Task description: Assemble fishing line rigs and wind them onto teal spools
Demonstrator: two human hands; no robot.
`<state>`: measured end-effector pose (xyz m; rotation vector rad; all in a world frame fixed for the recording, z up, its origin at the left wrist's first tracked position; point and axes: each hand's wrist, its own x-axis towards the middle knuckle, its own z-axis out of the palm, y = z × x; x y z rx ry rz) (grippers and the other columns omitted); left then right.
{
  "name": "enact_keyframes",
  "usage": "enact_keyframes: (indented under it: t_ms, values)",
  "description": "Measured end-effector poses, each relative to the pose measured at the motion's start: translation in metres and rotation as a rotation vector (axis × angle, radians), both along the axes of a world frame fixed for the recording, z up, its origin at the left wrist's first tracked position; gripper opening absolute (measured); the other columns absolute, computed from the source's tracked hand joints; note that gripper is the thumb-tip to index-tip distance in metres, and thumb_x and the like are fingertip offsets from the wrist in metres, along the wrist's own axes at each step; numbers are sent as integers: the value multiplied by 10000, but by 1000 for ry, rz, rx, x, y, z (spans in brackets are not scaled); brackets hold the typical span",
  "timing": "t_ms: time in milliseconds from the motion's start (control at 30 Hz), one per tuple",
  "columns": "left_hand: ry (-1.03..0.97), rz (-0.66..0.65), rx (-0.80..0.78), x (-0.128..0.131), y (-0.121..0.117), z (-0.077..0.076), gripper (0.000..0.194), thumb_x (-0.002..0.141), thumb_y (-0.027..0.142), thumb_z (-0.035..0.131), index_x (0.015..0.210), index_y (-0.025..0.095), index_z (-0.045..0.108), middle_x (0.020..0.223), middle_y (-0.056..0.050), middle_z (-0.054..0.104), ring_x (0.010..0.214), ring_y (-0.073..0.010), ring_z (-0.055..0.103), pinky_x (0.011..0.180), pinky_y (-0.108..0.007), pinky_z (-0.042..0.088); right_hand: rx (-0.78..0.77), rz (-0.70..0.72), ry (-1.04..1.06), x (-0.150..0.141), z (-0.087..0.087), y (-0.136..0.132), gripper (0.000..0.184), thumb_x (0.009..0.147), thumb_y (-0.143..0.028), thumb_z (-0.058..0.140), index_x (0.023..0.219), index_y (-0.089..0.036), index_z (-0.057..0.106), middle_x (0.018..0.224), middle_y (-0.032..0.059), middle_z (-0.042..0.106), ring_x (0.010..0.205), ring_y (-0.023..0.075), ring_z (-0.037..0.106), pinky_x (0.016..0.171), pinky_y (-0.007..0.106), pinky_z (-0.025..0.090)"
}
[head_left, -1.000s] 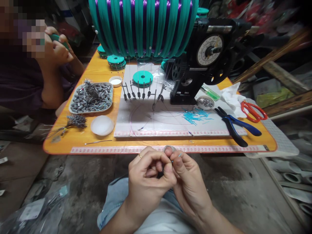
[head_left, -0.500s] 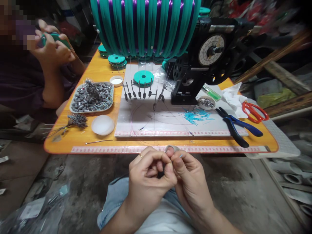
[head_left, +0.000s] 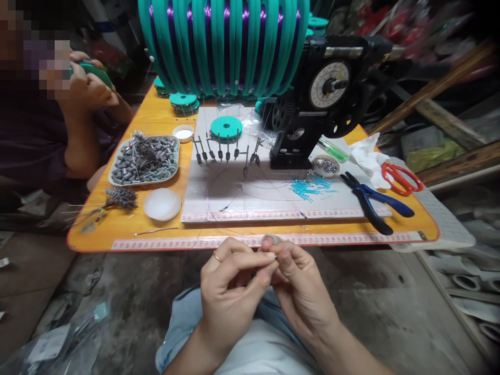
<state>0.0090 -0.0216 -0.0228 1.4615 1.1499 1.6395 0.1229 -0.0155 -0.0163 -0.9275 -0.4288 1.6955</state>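
Close together in front of the table's near edge, my left hand (head_left: 234, 284) and my right hand (head_left: 304, 286) meet at the fingertips. A thin blue tube (head_left: 287, 248) shows between the thumb and forefinger of my right hand, which is closed on it. Thumb and forefinger of my left hand pinch right beside its near end; what they grip is too small to make out. A grey wrapping (head_left: 270, 238) covers a fingertip of my right hand. Similar thin blue tubes (head_left: 302, 187) lie loose on the white board (head_left: 234, 200) beyond.
Above the board hang green line spools (head_left: 226, 47) on a black machine (head_left: 292, 140). Weights (head_left: 221, 154) dangle below. Pliers (head_left: 369, 203), red scissors (head_left: 402, 178), a dish of metal bits (head_left: 326, 165) and a tray of sinkers (head_left: 144, 179) lie around. Another person's hands (head_left: 91, 86) hold a green spool.
My left fingers have straightened and shifted slightly at the pinch, while my right hand keeps hold of the blue tube. The view has swung a little. The other person's hands moved around the green spool.
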Motion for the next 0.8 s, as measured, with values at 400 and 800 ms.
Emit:
enact_keyframes:
  t_ms: [400,800]
  values:
    - [134,-54,-14,0,-4,-2,188,823,56,666,928,212,648,811,17,590,593,-62,472,512,-153,403,154,7,-13,4,-5,2,108,739,-330,844,744,-250,773,867,-1,713,791,82,665,762,158,540]
    - [151,-91,14,-4,-1,-3,150,849,51,640,865,199,624,801,18,599,704,-81,581,651,-156,518,316,-12,-133,9,-13,1,64,765,-219,811,781,-268,774,867,20,729,773,123,690,651,190,575]
